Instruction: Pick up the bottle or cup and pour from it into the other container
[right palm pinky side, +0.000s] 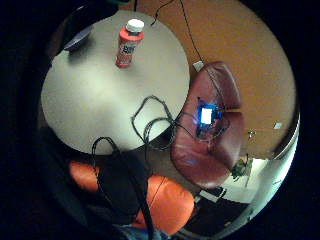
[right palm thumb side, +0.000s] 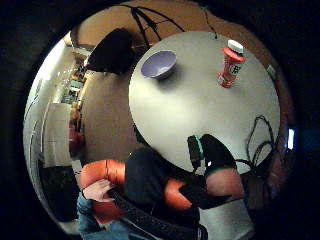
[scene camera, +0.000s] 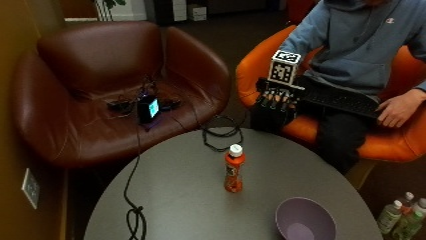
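Hovering above the near edge of the round counter (scene camera: 173, 200), gloved right hand (scene camera: 274, 111) with fingers hanging relaxed, grasping nothing. Standing upright well ahead of it, capped orange bottle (scene camera: 233, 169); sitting farther off beside that, empty purple bowl (scene camera: 305, 219).

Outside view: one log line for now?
hand: open, off table edge, holding nothing | bottle: upright, capped, mid-table | bowl: untouched | pour: not started

Dim room; soft glare on the table (right palm pinky side: 95, 100), palm views perhaps blurred, edges bent.
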